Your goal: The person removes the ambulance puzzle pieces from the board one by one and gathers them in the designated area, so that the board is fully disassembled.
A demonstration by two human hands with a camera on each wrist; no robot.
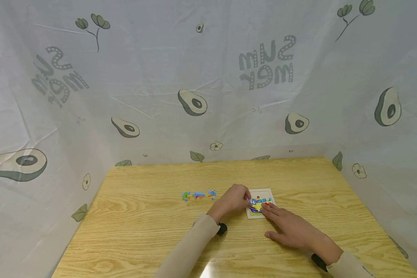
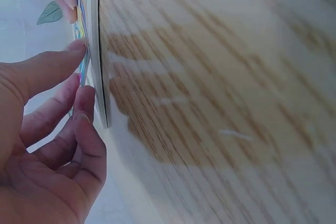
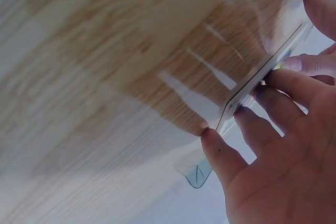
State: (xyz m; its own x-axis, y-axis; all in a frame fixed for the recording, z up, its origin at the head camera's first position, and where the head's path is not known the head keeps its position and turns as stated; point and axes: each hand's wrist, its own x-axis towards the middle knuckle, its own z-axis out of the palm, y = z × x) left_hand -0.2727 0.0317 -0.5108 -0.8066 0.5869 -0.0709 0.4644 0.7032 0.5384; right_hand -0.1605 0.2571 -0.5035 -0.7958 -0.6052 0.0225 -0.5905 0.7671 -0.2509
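A puzzle board (image 1: pixel 262 193) with a pale rim is laid flat on the wood-grained counter (image 1: pixel 152 231), right of the middle, and blue, yellow and red are shown on its inner part. A thin puzzle piece (image 2: pixel 84 69) is pinched in the grip of the left hand (image 1: pixel 235 197), between the thumb and the curled fingers, at the left side of the board; in the left wrist view it is seen almost edge-on, so its picture cannot be made out. Whether the board is touched by the piece cannot be told. The grip of the right hand (image 1: pixel 291 227) is spread: the fingers are straightened, with fingertips rested at the right part of the board, and the thumb is held out apart from them on the near side. To the left of the left hand, three loose pieces are set in a row on the counter: a green piece (image 1: pixel 186 196), a middle piece (image 1: pixel 198 195) and a blue-and-orange piece (image 1: pixel 212 194) nearest the hand. Beige sleeves (image 1: pixel 191 247) are worn on both arms, and a black band (image 1: pixel 222 229) is seen at the left wrist. Behind the counter, a white curtain (image 1: pixel 159 69) printed with avocados and mirrored lettering is hung.
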